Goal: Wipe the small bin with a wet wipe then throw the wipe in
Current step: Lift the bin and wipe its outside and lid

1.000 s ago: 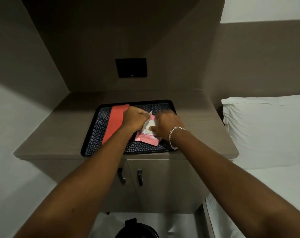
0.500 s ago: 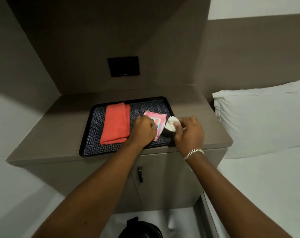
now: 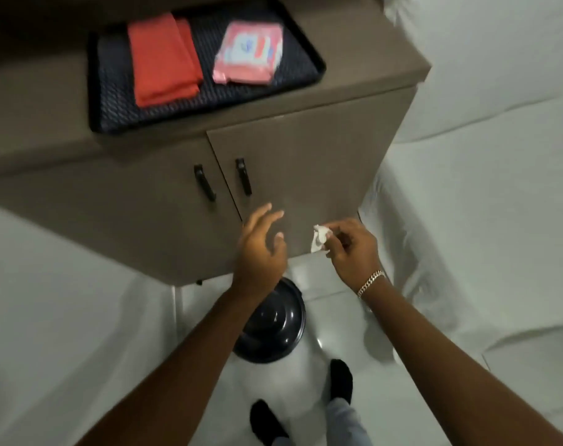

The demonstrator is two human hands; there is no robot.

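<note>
The small black bin (image 3: 275, 329) with a domed shiny lid stands on the white floor below the cabinet, partly hidden by my left forearm. My right hand (image 3: 351, 247) pinches a crumpled white wet wipe (image 3: 319, 238) in front of the cabinet door, above and right of the bin. My left hand (image 3: 262, 249) hovers beside it with fingers spread and nothing in it. The pink wipe pack (image 3: 248, 53) lies on the black tray (image 3: 112, 107) on the cabinet top.
A folded red cloth (image 3: 162, 59) lies on the tray left of the pack. The brown cabinet (image 3: 305, 162) has two doors with black handles. A white bed (image 3: 483, 188) fills the right side. My feet in dark socks (image 3: 341, 379) stand just behind the bin.
Both hands left the tray and dropped in front of the cabinet doors. The right hand carried the pulled-out wipe down; the left let go of the pack. My view tilted down to the bin.
</note>
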